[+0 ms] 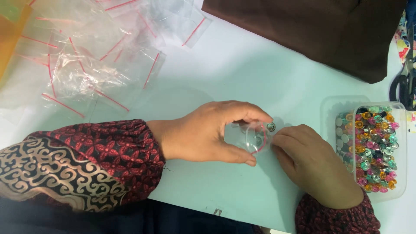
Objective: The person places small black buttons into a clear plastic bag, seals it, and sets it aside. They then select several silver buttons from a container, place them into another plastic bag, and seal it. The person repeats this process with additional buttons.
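Note:
My left hand (208, 130) holds a small clear zip bag (251, 138) with a red seal strip, its mouth pinched open between thumb and fingers. My right hand (310, 160) is right beside the bag's mouth, fingertips touching it. A small round silver piece (271, 126) sits at the bag's mouth between the two hands. Another small piece shows through the plastic inside the bag. Both hands rest over the white table (242, 73).
A clear plastic box (379, 147) full of several small colourful round pieces stands at the right. A heap of empty clear zip bags (95, 56) lies at the top left. Dark brown cloth (320, 30) covers the top right, with black scissors (405, 82) at the right edge.

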